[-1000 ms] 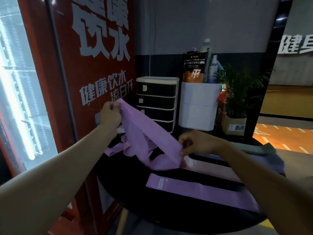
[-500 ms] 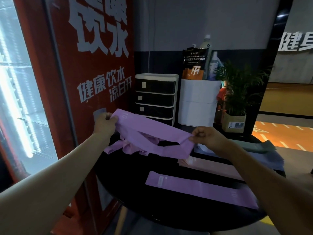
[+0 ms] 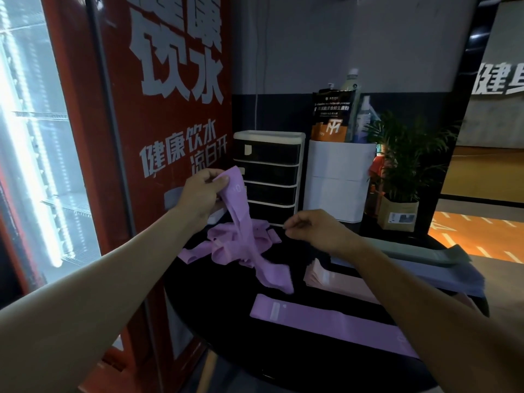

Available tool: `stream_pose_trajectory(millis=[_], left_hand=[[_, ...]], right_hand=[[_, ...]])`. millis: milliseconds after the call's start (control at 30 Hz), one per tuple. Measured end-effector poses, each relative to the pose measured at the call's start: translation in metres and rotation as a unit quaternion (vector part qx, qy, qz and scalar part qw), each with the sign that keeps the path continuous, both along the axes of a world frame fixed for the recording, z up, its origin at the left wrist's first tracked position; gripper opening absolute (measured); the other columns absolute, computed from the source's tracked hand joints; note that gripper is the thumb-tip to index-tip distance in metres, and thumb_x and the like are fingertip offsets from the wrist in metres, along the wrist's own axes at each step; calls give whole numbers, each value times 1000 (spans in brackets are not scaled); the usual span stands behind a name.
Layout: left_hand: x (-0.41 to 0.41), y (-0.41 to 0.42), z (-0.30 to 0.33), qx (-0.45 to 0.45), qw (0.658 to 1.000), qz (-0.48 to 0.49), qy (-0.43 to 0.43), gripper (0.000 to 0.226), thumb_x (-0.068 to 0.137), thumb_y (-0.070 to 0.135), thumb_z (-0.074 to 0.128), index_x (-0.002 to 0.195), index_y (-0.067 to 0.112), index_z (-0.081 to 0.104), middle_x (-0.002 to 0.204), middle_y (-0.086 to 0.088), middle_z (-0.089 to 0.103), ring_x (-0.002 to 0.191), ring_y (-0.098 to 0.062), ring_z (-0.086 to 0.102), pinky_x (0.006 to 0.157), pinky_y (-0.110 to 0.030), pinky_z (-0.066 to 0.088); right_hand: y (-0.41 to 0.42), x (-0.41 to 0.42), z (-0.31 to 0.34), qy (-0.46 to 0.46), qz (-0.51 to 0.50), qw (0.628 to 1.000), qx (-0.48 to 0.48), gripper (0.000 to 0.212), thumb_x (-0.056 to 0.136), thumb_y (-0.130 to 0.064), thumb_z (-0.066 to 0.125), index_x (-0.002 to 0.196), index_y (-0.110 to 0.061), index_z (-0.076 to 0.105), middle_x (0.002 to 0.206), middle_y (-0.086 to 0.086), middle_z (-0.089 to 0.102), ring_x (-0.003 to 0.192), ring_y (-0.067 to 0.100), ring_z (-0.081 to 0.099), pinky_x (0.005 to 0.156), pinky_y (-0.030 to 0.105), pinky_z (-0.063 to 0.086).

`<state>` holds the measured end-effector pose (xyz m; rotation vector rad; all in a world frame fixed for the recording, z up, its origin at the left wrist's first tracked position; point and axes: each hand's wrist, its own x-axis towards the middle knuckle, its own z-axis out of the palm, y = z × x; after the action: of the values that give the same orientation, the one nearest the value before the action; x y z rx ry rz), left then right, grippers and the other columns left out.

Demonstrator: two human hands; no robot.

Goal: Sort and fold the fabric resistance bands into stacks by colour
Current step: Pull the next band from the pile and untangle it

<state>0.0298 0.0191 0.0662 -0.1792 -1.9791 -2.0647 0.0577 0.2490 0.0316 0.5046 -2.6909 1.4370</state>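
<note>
The red cabinet with its lit glass door is seen filling the left side, its side panel standing right against the left edge of the round black table. The table's far edge is closed off by a drawer unit, a white bin and a potted plant; open orange floor is seen only beyond the right edge. Bare black tabletop is left at the near-left, between the table's rim and the flat purple band, which is laid out lengthwise near the front edge. Behind it, a pink stack is laid flat, then a blue-grey stack, then a grey-green stack out toward the far right rim; all are partly hidden by the right forearm. A loose purple heap is piled at the far-left part of the table, near the cabinet.

1 purple band is held up above that heap: its top end is gripped by the left hand, fingers curled round the fabric, and the rest is left hanging down, its lower end blurred just above the tabletop. The right hand is held in the air just right of the heap, fingers curled with thumb and forefinger drawn close; nothing is seen between them.
</note>
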Motion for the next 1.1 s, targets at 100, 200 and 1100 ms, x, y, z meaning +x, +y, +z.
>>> stream_pose_trajectory(millis=[100, 200, 1100], left_hand=[[6, 13, 6, 13, 999, -26, 13, 15, 97, 9, 48, 86, 16, 57, 88, -2, 58, 74, -11, 56, 57, -19, 51], [9, 22, 10, 22, 999, -41, 14, 14, 96, 9, 48, 87, 15, 57, 88, -4, 60, 74, -13, 57, 54, -17, 53], [12, 28, -2, -219, 974, -51, -14, 28, 87, 22, 64, 111, 17, 51, 101, -2, 52, 90, -12, 52, 66, -16, 39]], right_hand=[[-25, 0, 10, -2, -13, 999, -45, 14, 89, -15, 63, 100, -7, 65, 87, 6, 64, 74, 10, 57, 64, 14, 47], [-48, 0, 15, -81, -35, 986, -145, 19, 91, -22, 60, 94, -3, 61, 79, 9, 60, 63, 12, 54, 60, 21, 48], [-18, -4, 43, 9, -80, 979, -186, 20, 83, 6, 61, 76, -13, 61, 75, 7, 60, 68, 13, 56, 67, 25, 50]])
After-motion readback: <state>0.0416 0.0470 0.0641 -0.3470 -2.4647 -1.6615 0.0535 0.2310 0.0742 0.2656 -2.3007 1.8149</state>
